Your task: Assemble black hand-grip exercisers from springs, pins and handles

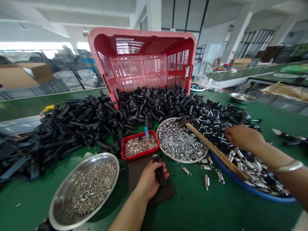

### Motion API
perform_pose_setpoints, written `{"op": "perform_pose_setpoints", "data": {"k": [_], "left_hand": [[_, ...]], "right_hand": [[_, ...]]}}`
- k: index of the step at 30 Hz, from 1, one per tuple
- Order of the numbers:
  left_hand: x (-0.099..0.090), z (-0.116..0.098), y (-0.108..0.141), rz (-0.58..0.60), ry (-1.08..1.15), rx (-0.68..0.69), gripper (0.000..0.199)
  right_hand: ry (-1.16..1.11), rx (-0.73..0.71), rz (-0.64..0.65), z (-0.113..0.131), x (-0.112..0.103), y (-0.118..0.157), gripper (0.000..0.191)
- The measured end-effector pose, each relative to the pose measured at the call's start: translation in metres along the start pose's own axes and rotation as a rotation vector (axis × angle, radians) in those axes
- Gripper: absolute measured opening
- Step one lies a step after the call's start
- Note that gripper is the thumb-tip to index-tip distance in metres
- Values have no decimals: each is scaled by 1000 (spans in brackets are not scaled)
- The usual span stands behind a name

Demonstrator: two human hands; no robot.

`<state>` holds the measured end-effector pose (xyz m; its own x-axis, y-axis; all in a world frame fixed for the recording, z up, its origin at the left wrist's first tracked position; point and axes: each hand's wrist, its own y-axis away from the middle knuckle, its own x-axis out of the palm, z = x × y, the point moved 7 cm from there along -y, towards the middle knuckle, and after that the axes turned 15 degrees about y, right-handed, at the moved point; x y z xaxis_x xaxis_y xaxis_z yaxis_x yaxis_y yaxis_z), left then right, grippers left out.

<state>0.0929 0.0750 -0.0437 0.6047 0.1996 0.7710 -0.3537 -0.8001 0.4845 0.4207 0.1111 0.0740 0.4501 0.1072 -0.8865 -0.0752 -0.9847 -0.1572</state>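
My left hand (pixel 151 179) is closed around a black plastic handle-like part (pixel 159 173), held above a dark flat plate (pixel 138 170) on the table. My right hand (pixel 243 137) reaches over the blue tray to a heap of bolts with black heads (pixel 216 123). Its fingertips are drawn together at the heap; what they pinch, if anything, is hidden. Below that hand, the blue tray (pixel 271 196) holds metal coil springs (pixel 250 166). A hammer with a wooden handle (pixel 204 141) lies across this tray and a white tray (pixel 165 150) of small shiny metal pieces.
A red box (pixel 122 154) of metal pins stands behind the plate. On the left is a steel bowl (pixel 115 179) of small metal pieces. Black plastic parts (pixel 81 125) pile up before a tipped red crate (pixel 141 33). Several loose springs (pixel 207 182) lie on the green table.
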Motion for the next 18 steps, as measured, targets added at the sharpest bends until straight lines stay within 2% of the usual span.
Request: {"op": "perform_pose_setpoints", "data": {"k": [2,6,9,13,15,18], "left_hand": [[3,-1,0,90,37,-4,13],[6,0,4,170,-17,2,20],[7,1,7,181,-69,-4,26],[5,2,10,173,-140,37,28],[6,4,8,153,-267,61,28],[15,4,-1,107,-610,128,20]], "right_hand": [[-11,-44,90,-31,25,-5,22],[-116,-247,195,-40,57,-4,29],[-138,-270,223,-42,67,-10,21],[-184,-290,194,-47,63,-11,20],[-272,-173,112,-55,55,-8,25],[-545,194,47,-72,48,6,30]]}}
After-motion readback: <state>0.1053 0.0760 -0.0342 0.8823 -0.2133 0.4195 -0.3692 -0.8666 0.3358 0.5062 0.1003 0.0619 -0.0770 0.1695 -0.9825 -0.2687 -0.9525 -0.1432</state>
